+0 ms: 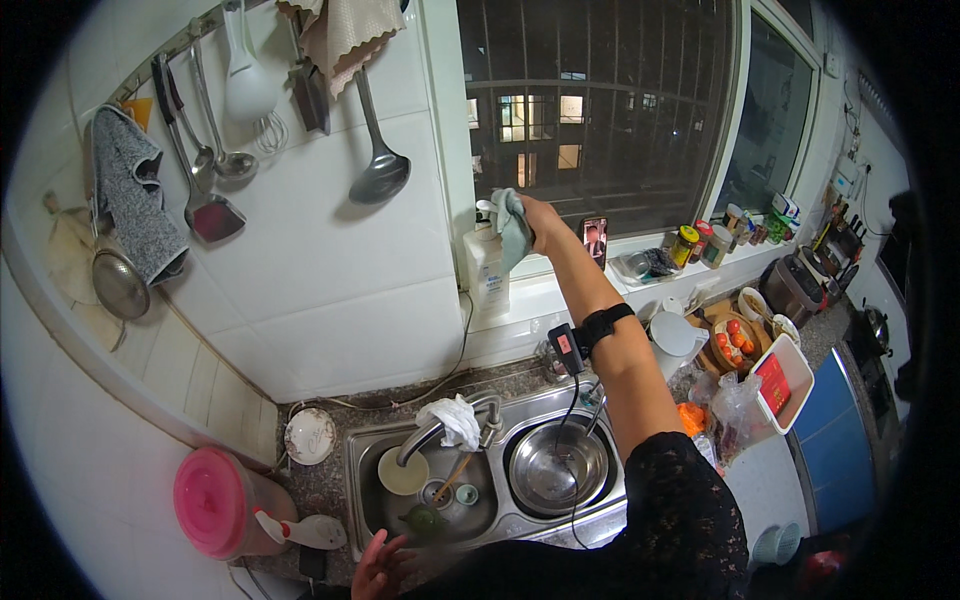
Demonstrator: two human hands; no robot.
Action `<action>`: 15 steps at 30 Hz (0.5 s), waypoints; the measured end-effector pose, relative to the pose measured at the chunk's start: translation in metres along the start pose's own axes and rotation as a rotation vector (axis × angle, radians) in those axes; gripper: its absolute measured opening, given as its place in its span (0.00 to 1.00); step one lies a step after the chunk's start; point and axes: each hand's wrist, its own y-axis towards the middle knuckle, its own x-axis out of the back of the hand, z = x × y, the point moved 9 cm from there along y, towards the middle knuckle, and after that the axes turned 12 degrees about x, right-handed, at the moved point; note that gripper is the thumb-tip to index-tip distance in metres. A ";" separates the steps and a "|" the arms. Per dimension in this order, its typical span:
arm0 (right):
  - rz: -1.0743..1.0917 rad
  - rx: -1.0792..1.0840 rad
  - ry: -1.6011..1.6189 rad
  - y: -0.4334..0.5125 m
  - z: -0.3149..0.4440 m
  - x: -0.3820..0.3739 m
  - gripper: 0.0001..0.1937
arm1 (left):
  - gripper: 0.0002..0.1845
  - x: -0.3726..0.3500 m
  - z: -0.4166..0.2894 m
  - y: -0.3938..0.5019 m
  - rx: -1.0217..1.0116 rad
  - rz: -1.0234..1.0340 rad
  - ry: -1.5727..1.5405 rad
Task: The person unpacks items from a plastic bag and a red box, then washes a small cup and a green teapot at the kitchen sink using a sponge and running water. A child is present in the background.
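Observation:
My right hand [537,221] reaches to the windowsill and holds a light green cloth [513,232]. The cloth is against the top right side of a white pump bottle [487,274] standing in the window corner. A strap with a small black device [568,349] is on my right forearm. My left hand [382,566], fingers apart, is low at the near edge of the sink [491,517], holding nothing visible. In the left basin are a cream bowl [403,471], a small green teapot [424,518] and a small cup [467,494]. A white cloth [454,421] hangs over the faucet [427,437].
A steel bowl [559,465] fills the right basin. A phone [594,241] and jars [683,245] line the sill. A white kettle [673,337] stands beneath my forearm's right side. Left are a pink-lidded bucket [214,502] and spray bottle [319,531]. A ladle [381,176] hangs on the wall.

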 end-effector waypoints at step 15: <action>0.022 0.036 0.024 -0.005 -0.006 -0.031 0.11 | 0.50 0.018 0.018 0.007 0.046 -0.067 0.000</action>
